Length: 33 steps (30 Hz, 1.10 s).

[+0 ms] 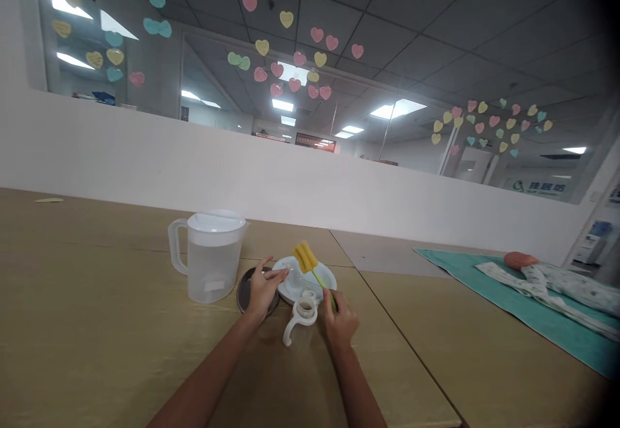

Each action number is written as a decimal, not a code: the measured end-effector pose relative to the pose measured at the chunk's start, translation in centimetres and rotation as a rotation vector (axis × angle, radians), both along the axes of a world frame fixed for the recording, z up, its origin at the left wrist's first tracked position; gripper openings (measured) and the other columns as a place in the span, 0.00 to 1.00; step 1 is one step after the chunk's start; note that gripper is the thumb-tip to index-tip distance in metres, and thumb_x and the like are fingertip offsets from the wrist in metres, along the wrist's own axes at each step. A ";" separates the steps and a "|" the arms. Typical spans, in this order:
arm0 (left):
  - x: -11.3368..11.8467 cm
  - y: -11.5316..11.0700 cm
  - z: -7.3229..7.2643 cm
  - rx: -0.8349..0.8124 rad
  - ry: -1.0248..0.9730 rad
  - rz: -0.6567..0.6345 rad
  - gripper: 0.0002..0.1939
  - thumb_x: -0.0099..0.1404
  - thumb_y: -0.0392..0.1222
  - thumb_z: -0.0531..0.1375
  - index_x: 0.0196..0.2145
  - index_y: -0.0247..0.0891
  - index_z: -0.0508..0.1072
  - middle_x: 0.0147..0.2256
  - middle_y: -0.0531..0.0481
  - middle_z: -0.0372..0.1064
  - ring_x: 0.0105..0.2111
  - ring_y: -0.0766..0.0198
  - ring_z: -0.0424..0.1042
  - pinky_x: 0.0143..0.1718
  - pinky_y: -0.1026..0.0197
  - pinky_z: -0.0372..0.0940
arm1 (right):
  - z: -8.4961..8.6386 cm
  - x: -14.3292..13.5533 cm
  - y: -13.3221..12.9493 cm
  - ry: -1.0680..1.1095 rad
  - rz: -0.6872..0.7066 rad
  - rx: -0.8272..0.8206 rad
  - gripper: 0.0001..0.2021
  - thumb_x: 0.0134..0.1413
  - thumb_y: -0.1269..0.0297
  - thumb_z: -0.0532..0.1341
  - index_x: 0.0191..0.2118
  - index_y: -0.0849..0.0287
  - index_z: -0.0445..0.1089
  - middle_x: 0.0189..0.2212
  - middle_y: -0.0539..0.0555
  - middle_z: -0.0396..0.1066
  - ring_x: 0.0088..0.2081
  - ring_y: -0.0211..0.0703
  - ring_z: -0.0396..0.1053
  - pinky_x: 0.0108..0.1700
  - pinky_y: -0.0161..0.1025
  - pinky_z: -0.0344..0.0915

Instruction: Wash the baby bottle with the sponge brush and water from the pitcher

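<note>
Sponge brush tilted over the white plate

Sponge brush (310,266) sat pinched by its thin green stem in the fingers (333,297) of the right hand (340,325), which were closed around the lower end. Its long axis ran on a slant, from the hand up and to the left, with the yellow ridged foam head at the top, pointing away from the person and standing over the white plate (327,281). The foam looked soft and blocky, the stem stiff and narrow.

The left hand (264,289) had its fingers curled loosely, the tips resting at the plate's left rim, beside a small clear piece too blurred to name. Under that hand lay a dark round lid (245,294), flat on the counter (97,325). Just before the plate lay a white plastic ring with a curved handle (301,317), between the two hands.

Left of these stood a translucent plastic jug (210,257) with a white lid and side handle. Well to the right, a teal cloth (533,312) covered the wood-grain counter, with a patterned garment (557,283) on it.
</note>
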<state>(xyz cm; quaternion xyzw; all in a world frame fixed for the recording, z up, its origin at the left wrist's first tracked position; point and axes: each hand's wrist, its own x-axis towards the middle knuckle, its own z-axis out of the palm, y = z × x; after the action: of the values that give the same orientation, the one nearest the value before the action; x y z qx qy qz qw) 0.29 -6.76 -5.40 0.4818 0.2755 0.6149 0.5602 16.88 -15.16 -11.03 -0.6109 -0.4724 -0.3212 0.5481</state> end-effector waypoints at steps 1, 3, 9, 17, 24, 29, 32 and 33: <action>0.0 -0.1 0.0 0.011 0.014 0.001 0.41 0.47 0.42 0.71 0.56 0.33 0.59 0.27 0.49 0.77 0.30 0.61 0.76 0.35 0.61 0.68 | 0.1 -0.1 -0.1 -0.019 0.005 0.006 0.20 0.62 0.51 0.52 0.31 0.59 0.74 0.25 0.54 0.73 0.27 0.39 0.70 0.30 0.32 0.58; 0.0 -0.1 0.0 0.021 0.031 0.005 0.42 0.46 0.44 0.70 0.56 0.32 0.59 0.26 0.50 0.76 0.29 0.61 0.75 0.34 0.62 0.68 | 0.2 -0.1 -0.2 -0.057 0.032 0.009 0.18 0.61 0.52 0.54 0.29 0.59 0.72 0.24 0.53 0.71 0.27 0.38 0.69 0.31 0.31 0.58; -0.1 0.1 -0.1 0.022 0.037 -0.008 0.42 0.45 0.43 0.70 0.55 0.32 0.59 0.24 0.51 0.75 0.28 0.61 0.75 0.33 0.61 0.67 | 0.0 0.0 0.0 -0.075 0.071 -0.029 0.18 0.60 0.52 0.54 0.26 0.58 0.71 0.22 0.52 0.70 0.27 0.37 0.68 0.31 0.32 0.58; -0.1 0.0 -0.1 -0.011 0.002 -0.048 0.42 0.43 0.44 0.72 0.53 0.34 0.61 0.29 0.47 0.76 0.32 0.59 0.76 0.37 0.61 0.68 | -0.4 0.4 0.3 0.002 -0.072 -0.001 0.22 0.63 0.50 0.49 0.29 0.59 0.72 0.23 0.53 0.71 0.24 0.37 0.67 0.28 0.32 0.56; -0.2 0.4 -0.6 0.191 0.104 0.104 0.32 0.45 0.41 0.70 0.48 0.36 0.67 0.30 0.49 0.76 0.30 0.60 0.75 0.37 0.60 0.68 | -0.4 0.6 0.1 -0.193 -0.089 -0.065 0.22 0.64 0.52 0.51 0.26 0.58 0.72 0.19 0.51 0.69 0.21 0.34 0.65 0.26 0.32 0.53; -0.6 0.0 -0.4 0.306 0.226 0.265 0.24 0.48 0.39 0.67 0.45 0.39 0.70 0.29 0.50 0.76 0.30 0.60 0.75 0.37 0.60 0.67 | -0.4 0.7 -0.4 -0.218 0.001 0.007 0.18 0.63 0.57 0.53 0.26 0.59 0.71 0.19 0.51 0.68 0.22 0.35 0.65 0.29 0.31 0.56; -0.7 -0.1 -0.3 0.299 0.244 0.305 0.22 0.48 0.39 0.67 0.42 0.41 0.71 0.28 0.52 0.76 0.30 0.59 0.75 0.36 0.60 0.67 | -0.4 0.7 -0.3 -0.259 0.010 -0.013 0.19 0.61 0.57 0.55 0.22 0.59 0.69 0.17 0.50 0.66 0.22 0.34 0.64 0.28 0.31 0.56; -0.7 -0.1 -0.3 0.298 0.241 0.305 0.21 0.48 0.39 0.67 0.42 0.41 0.71 0.29 0.52 0.76 0.30 0.59 0.75 0.36 0.60 0.67 | -0.4 0.7 -0.3 -0.247 -0.013 -0.006 0.19 0.61 0.56 0.55 0.22 0.59 0.69 0.17 0.50 0.66 0.22 0.35 0.65 0.29 0.31 0.56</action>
<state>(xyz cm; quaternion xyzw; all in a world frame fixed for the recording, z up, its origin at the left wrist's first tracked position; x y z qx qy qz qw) -0.37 -6.87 -5.72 0.5818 0.3161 0.6642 0.3470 17.54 -15.44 -11.38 -0.5714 -0.5332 -0.3960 0.4820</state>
